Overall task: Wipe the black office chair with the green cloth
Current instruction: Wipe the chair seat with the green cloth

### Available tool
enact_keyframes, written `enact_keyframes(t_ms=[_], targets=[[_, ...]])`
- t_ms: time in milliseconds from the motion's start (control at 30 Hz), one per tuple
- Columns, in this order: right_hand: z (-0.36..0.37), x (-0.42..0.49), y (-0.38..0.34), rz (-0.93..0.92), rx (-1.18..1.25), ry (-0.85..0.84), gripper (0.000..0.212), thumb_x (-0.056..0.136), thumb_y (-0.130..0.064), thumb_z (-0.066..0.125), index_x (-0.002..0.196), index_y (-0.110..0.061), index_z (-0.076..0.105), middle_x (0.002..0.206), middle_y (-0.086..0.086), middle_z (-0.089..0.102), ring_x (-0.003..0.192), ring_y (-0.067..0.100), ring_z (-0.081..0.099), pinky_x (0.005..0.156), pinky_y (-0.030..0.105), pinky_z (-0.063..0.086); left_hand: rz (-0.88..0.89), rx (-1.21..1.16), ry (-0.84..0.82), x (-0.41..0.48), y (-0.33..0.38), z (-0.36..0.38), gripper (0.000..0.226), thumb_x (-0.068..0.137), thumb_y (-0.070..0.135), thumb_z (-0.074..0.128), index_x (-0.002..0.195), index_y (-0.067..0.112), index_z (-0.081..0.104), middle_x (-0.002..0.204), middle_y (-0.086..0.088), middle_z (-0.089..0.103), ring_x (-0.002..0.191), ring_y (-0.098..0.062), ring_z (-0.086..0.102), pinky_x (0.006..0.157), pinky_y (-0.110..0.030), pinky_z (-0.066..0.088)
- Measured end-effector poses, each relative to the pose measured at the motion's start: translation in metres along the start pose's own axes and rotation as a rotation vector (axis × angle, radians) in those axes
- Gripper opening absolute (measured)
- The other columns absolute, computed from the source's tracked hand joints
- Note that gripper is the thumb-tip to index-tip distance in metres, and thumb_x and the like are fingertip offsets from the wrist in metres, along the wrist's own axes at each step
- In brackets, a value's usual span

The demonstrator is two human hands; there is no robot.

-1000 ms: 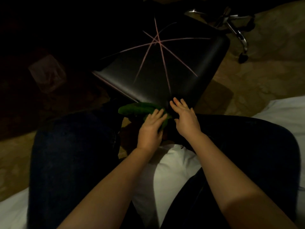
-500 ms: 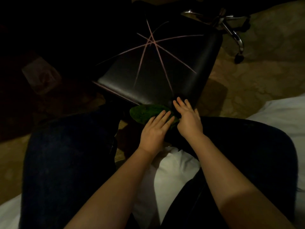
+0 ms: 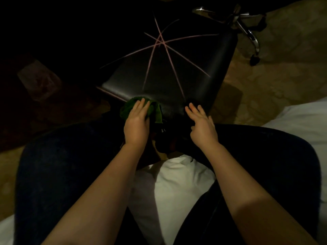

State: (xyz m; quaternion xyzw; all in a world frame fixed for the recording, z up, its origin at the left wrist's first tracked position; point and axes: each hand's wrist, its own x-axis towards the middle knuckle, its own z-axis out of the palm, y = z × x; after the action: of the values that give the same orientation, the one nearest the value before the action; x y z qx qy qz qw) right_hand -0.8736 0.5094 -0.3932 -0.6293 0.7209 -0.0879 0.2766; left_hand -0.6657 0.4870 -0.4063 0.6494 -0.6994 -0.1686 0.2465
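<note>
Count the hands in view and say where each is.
2. The left hand lies flat on the green cloth at the near edge of the black office chair; the right hand is at that edge further right, off the cloth. None looks hidden.

White bedding (image 3: 304,114), tan patterned floor (image 3: 283,76), perhaps a box (image 3: 39,82) left.

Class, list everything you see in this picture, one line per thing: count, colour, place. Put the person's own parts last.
black office chair: one, black, top centre
pink lines: several, pink, crossing on the seat
green cloth: one, green, seat's near edge, under the left hand
chair base: one, chrome, top right
floor: one, tan, right of the chair
bedding: one, white, under the person
legs: two, dark blue trousers, lower left and right
left hand: one, flat on the cloth
right hand: one, fingers straight, at the seat's near edge
</note>
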Motion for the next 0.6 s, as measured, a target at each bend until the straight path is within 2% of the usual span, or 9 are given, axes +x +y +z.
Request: enact_keyframes(t_ms=[67,200,400,467,600], targets=[[0.000,0.000,0.000,-0.004,0.008,0.003,0.087,0.082,0.014,0.054,0.152,-0.030,0.024,0.160,-0.015,0.012,0.148,0.009,0.000,0.120,0.043,0.005,0.018,0.014,-0.016,0.003,-0.003,-0.003,0.052,0.089,-0.001,0.060,0.138,0.013,0.054,0.148,-0.005,0.046,0.142,-0.020,0.036,0.113,-0.025,0.026],[0.000,0.000,-0.001,-0.009,0.010,-0.005,0.087,0.082,0.014,0.053,0.152,-0.028,0.024,0.161,-0.013,0.011,0.149,0.011,0.000,0.121,0.044,0.011,-0.019,-0.053,-0.028,0.001,0.002,-0.004,0.053,0.088,-0.005,0.059,0.138,0.012,0.054,0.150,-0.006,0.044,0.144,-0.019,0.032,0.115,-0.021,0.019],[-0.002,0.002,-0.002,-0.006,0.015,-0.017,0.088,0.080,0.016,0.050,0.153,-0.026,0.022,0.161,-0.011,0.010,0.149,0.013,-0.002,0.121,0.043,0.014,0.003,-0.118,-0.064,-0.014,0.017,0.003,0.054,0.087,-0.009,0.056,0.138,0.010,0.054,0.150,-0.008,0.043,0.145,-0.023,0.030,0.119,-0.041,0.027],[-0.002,0.002,-0.002,0.000,0.040,-0.015,0.087,0.080,0.015,0.051,0.152,-0.025,0.024,0.161,-0.010,0.011,0.149,0.013,-0.002,0.120,0.044,0.017,0.006,-0.131,-0.075,-0.021,0.027,0.009,0.056,0.087,-0.010,0.056,0.139,0.010,0.052,0.151,-0.009,0.042,0.145,-0.025,0.028,0.120,-0.042,0.023],[-0.002,0.003,-0.003,0.016,0.054,-0.006,0.086,0.080,0.015,0.051,0.152,-0.024,0.024,0.161,-0.010,0.011,0.149,0.013,-0.002,0.120,0.043,0.019,0.055,-0.116,-0.108,-0.030,0.041,0.020,0.060,0.085,-0.011,0.055,0.141,0.009,0.049,0.152,-0.010,0.039,0.146,-0.026,0.024,0.119,-0.033,0.009]])
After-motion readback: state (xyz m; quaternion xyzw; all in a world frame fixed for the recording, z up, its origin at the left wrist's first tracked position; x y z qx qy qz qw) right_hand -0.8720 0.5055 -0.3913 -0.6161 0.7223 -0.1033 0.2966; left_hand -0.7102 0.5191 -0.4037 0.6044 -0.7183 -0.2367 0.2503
